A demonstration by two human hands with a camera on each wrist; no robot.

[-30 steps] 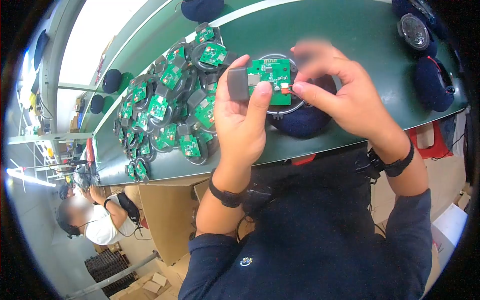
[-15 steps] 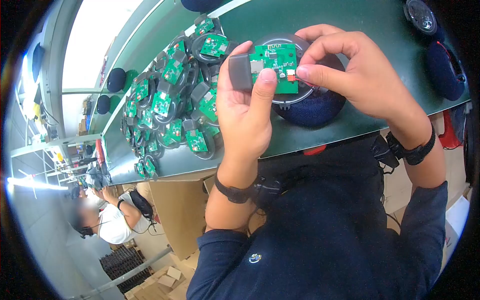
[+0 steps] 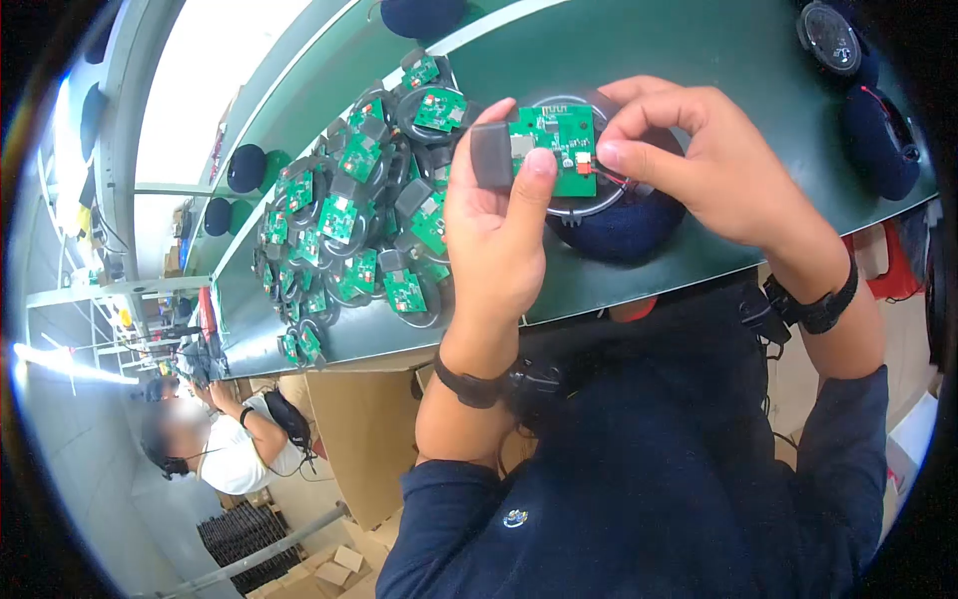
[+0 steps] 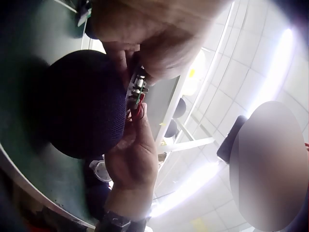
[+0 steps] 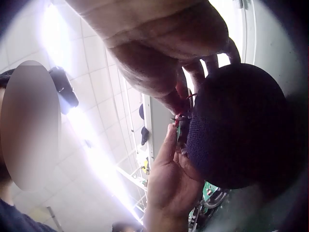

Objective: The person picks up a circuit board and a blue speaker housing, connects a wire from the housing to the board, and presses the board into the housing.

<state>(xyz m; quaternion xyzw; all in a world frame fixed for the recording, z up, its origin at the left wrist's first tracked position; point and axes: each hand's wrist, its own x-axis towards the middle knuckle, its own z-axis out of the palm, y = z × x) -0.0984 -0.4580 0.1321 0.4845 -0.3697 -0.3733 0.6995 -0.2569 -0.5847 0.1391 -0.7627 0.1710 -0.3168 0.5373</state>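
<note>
In the head view my left hand (image 3: 496, 245) grips a green circuit board (image 3: 559, 125) with a dark grey block (image 3: 490, 157) at its left edge. The left thumb lies over the board's lower part. On the board's right side is a small white-and-red connector (image 3: 585, 164). Red and black wires (image 3: 616, 181) run from it toward a round dark blue fabric-covered speaker body (image 3: 624, 228) behind and below the board. My right hand (image 3: 704, 165) pinches the wires close to the connector, thumb tip beside it. The speaker body (image 5: 236, 125) hides part of the fingers in the right wrist view.
A pile of similar boards on clear round frames (image 3: 344, 215) covers the green table (image 3: 559, 295) to the left. More fabric bodies (image 3: 878, 145) and a round black part (image 3: 829, 40) are at the right. Another person (image 3: 239, 449) sits at the far left beside a cardboard box (image 3: 364, 439).
Hands, board and speaker body appear slightly further right in the head view as the camera shifts. The right thumb sits a little higher beside the connector, with more wire showing below it.
</note>
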